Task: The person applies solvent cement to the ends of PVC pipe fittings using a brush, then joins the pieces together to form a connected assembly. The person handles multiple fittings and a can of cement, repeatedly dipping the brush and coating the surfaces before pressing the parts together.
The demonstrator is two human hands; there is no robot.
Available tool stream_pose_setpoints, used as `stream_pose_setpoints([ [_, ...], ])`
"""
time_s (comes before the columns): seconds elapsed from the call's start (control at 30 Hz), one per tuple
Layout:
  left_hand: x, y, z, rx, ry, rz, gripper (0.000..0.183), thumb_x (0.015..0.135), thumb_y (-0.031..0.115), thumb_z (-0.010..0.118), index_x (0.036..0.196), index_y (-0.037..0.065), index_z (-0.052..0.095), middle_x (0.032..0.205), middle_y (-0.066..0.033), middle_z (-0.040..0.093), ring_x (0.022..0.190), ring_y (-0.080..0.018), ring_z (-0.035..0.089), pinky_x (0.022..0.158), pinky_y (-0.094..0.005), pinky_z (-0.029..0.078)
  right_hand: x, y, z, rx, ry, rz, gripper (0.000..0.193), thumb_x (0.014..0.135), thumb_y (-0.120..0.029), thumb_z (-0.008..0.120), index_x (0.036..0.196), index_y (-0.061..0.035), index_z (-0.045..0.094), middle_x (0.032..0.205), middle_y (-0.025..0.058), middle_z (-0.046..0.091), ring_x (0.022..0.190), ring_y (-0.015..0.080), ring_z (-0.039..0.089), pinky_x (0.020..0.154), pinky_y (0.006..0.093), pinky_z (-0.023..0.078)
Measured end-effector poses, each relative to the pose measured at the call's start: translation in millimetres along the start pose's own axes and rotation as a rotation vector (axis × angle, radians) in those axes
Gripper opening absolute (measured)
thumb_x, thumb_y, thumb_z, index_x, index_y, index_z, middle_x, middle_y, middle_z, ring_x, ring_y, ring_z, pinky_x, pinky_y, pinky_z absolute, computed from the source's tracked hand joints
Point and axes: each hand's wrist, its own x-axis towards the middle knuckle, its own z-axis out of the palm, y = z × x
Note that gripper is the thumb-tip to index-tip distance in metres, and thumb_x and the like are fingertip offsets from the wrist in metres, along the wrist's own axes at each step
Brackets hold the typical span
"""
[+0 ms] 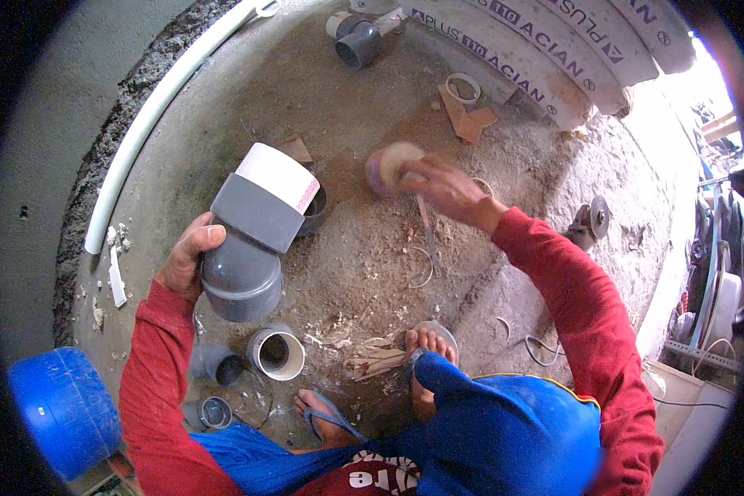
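Observation:
My left hand (188, 252) grips a grey plastic pipe elbow (244, 277) from its left side. A short white pipe piece (274, 178) sits in the elbow's upper socket, with a red-patterned strip along its right edge. Up and to the right, my right hand (442, 190) is closed on a small round object (393, 168), pale on top with a purplish side. Motion blurs it, so its kind is unclear. Behind the held elbow, a dark grey pipe fitting (314, 211) is partly hidden.
Near my sandalled feet lie a white pipe piece (276, 353) and grey fittings (217, 365). A blue drum (64, 411) stands at lower left. A long white pipe (132, 145) follows the left wall. Large white pipes (504, 62) lie at upper right, an angle grinder (589, 223) at right.

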Motion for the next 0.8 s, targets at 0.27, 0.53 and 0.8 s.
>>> stream_pose_setpoints([
  [0.27, -11.5, -3.7, -2.7, 0.007, 0.025, 0.011, 0.082, 0.08, 0.05, 0.071, 0.138, -0.004, 0.051, 0.123, -0.0149, 0.063, 0.105, -0.0208, 0.064, 0.091, -0.032, 0.053, -19.4, -36.2, 18.8, -0.012, 0.008, 0.008, 0.032, 0.081, -0.008, 0.069, 0.112, -0.0142, 0.069, 0.133, 0.0112, 0.054, 0.124, 0.0371, 0.054, 0.095, 0.0444, 0.057],
  [0.53, -18.9, -5.4, 2.1, 0.038, 0.049, -0.009, 0.088, 0.077, 0.053, 0.072, 0.14, -0.004, 0.05, 0.125, -0.0156, 0.062, 0.109, -0.0224, 0.063, 0.095, -0.0341, 0.051, -69.7, -49.6, 36.6, -0.051, 0.093, 0.194, 0.039, 0.078, -0.005, 0.074, 0.116, -0.0089, 0.064, 0.13, 0.0121, 0.057, 0.118, 0.0363, 0.057, 0.097, 0.0458, 0.054],
  [0.8, -21.2, -11.2, -3.5, -0.001, 0.059, -0.013, 0.091, 0.076, 0.053, 0.072, 0.142, -0.004, 0.048, 0.128, -0.0158, 0.061, 0.112, -0.0242, 0.062, 0.098, -0.0354, 0.05, -65.0, -51.1, 16.2, -0.032, 0.037, 0.46, 0.051, 0.076, -0.004, 0.073, 0.125, -0.008, 0.059, 0.127, 0.0158, 0.056, 0.112, 0.039, 0.059, 0.094, 0.0488, 0.055],
])
